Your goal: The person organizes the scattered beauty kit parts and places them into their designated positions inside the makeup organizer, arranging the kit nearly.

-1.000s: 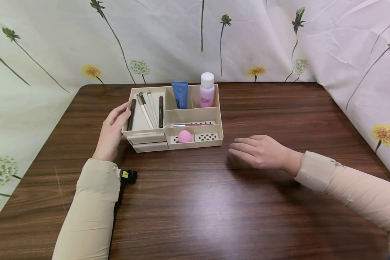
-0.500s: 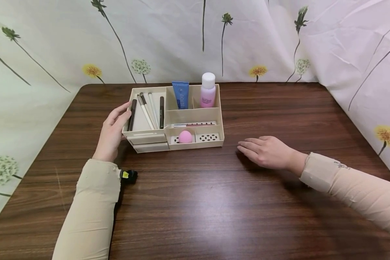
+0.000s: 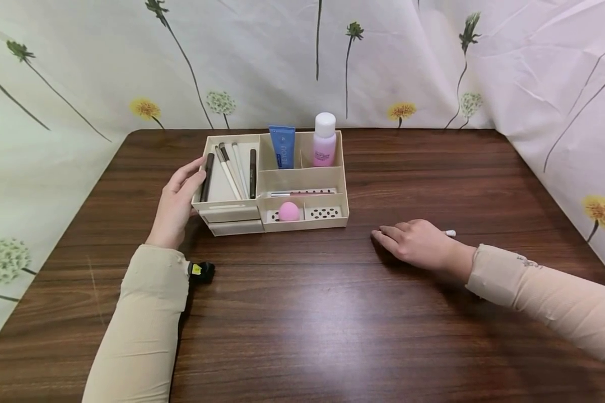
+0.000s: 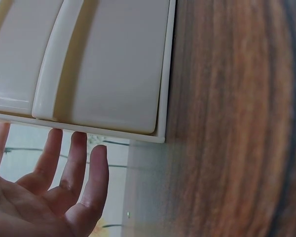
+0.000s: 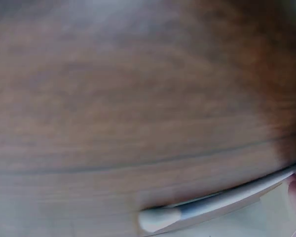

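Note:
A cream desk organizer (image 3: 302,225) stands toward the back of the table. Its left tray holds dark pens and several makeup brushes (image 3: 227,170); the other compartments hold a blue tube (image 3: 283,146), a pink bottle with a white cap (image 3: 325,143), a thin brush (image 3: 302,193) and a pink ball-shaped sponge (image 3: 289,211). My left hand (image 3: 173,204) rests its fingertips against the organizer's left side, seen too in the left wrist view (image 4: 54,182). Low over the table, my right hand (image 3: 418,243) holds a white-tipped makeup brush (image 5: 212,205), mostly hidden by the hand in the head view.
Two drawers (image 3: 234,221) sit below the organizer's left tray. A flower-printed cloth (image 3: 282,61) hangs behind and beside the dark wood table (image 3: 302,313). A black wrist device (image 3: 201,272) is by the left cuff.
My right hand has moved slightly right and toward me, away from the organizer. The white tip of the brush now shows behind it. The left hand keeps its place on the organizer.

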A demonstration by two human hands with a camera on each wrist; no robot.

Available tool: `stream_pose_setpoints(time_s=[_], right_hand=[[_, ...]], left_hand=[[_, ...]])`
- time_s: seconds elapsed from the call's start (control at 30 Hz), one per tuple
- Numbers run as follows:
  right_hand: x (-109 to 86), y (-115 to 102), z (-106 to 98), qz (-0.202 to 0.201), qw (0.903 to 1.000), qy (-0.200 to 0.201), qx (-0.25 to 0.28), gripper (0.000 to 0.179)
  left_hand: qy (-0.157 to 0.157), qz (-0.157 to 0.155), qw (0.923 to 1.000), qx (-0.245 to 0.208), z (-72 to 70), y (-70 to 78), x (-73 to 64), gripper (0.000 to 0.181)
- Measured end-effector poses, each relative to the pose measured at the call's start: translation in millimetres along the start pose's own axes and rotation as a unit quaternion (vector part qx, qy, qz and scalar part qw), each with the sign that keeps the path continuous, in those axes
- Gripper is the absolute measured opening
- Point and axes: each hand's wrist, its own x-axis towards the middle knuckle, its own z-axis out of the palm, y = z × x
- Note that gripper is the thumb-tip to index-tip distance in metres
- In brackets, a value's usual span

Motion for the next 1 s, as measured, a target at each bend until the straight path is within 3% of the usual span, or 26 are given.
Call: stream_pose_setpoints(time_s=[0.27, 0.53, 0.73, 1.0], right_hand=[[8.5, -5.3, -5.0, 0.033, 0.9990, -0.025, -0.018, 0.030], [18.5, -8.8, -9.0, 0.028, 0.9991, -0.014, -0.028, 0.027], [32.5, -9.8, -16.7, 0.019, 0.9989, 0.031, -0.028, 0.026], [55.2, -12.2, -28.3, -0.023, 0.9932, 0.111, -0.024, 0.027]], left_hand=[[0.001, 0.012, 0.9999, -0.003, 1.6, 3.0, 0.7, 0.049], [0.004, 0.008, 0.9999, -0.010, 1.4, 2.3, -1.5, 0.048], [0.001, 0.007, 0.9998, -0.016, -0.2, 1.2, -3.6, 0.048], [0.000, 0.006, 0.9994, -0.033, 1.3, 0.5, -1.7, 0.048]])
